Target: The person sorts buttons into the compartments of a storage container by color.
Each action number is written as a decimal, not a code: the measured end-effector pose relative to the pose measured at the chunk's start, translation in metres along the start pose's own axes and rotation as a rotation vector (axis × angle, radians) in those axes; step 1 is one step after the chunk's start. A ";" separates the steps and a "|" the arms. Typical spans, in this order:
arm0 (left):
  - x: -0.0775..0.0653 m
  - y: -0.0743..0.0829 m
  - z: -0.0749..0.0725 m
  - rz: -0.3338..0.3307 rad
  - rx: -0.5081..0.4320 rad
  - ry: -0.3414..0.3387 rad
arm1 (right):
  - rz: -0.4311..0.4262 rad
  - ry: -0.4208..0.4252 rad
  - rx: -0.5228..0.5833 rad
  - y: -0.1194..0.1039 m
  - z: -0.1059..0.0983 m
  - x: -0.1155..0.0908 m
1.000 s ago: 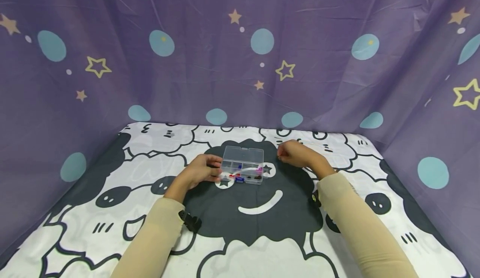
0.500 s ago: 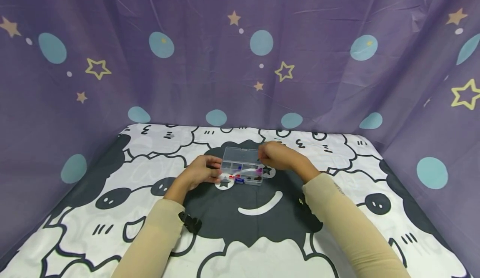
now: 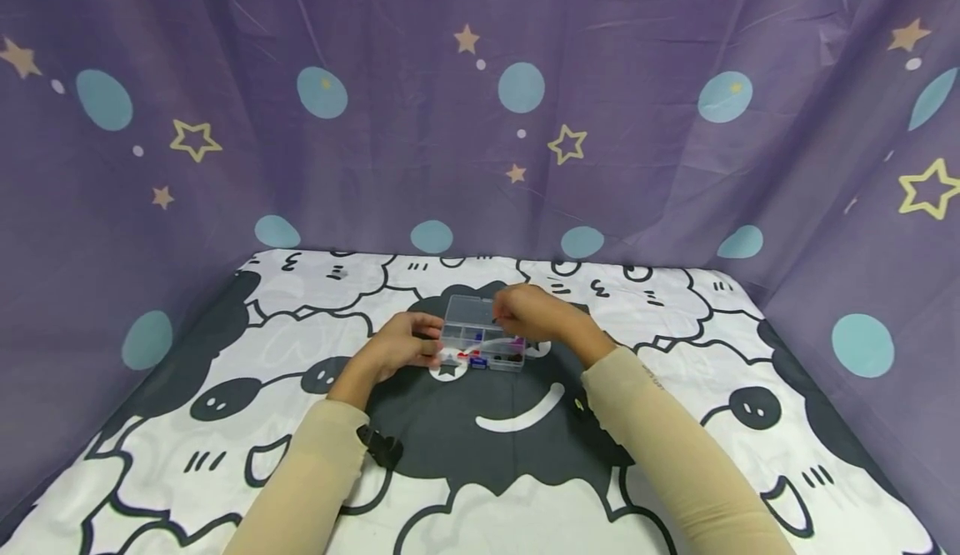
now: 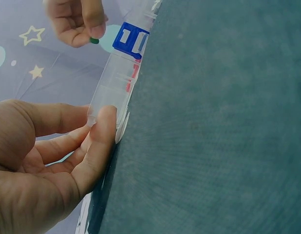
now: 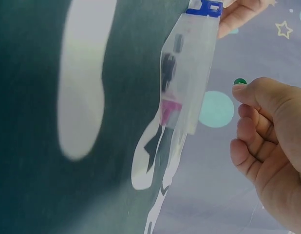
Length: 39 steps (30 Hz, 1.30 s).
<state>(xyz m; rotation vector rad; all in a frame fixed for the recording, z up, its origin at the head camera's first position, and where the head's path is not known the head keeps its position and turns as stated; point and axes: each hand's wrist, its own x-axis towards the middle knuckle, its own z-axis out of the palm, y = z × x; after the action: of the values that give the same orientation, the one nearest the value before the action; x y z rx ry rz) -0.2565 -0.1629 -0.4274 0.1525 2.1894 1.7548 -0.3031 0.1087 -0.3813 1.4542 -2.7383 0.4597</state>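
Note:
A clear plastic compartment box (image 3: 483, 351) sits on the cloth with its lid (image 3: 471, 311) raised at the back. A blue latch (image 4: 130, 40) is on its front. Red, blue, pink and dark bits show inside, too small to name. My left hand (image 3: 403, 342) grips the box's left end, thumb and fingers around the corner. Above the box's compartments my right hand (image 3: 528, 312) pinches a small round green button (image 5: 239, 81) between thumb and forefinger, its other fingers curled. The button stands apart from the box.
Under everything lies a black-and-white cartoon sheep cloth (image 3: 517, 455). A purple curtain (image 3: 375, 163) with stars and dots rises behind and at both sides of the table.
My right hand has moved left from beside the box to over its compartments, with the button in its fingers. My left hand and the box have stayed in place.

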 end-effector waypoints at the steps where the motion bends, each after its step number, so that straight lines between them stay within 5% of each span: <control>1: 0.000 0.000 0.000 -0.001 0.000 0.001 | -0.005 0.002 -0.009 -0.001 0.001 0.001; 16: 0.002 -0.001 0.002 0.002 -0.009 0.017 | -0.050 -0.046 0.006 -0.018 0.014 0.031; 39: 0.001 0.002 0.001 -0.020 -0.002 0.015 | 0.080 -0.096 0.063 -0.030 0.027 0.047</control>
<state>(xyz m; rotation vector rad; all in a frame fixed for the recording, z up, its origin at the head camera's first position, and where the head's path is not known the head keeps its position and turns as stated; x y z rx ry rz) -0.2573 -0.1609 -0.4263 0.1176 2.1920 1.7525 -0.3018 0.0481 -0.3930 1.4202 -2.8910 0.4953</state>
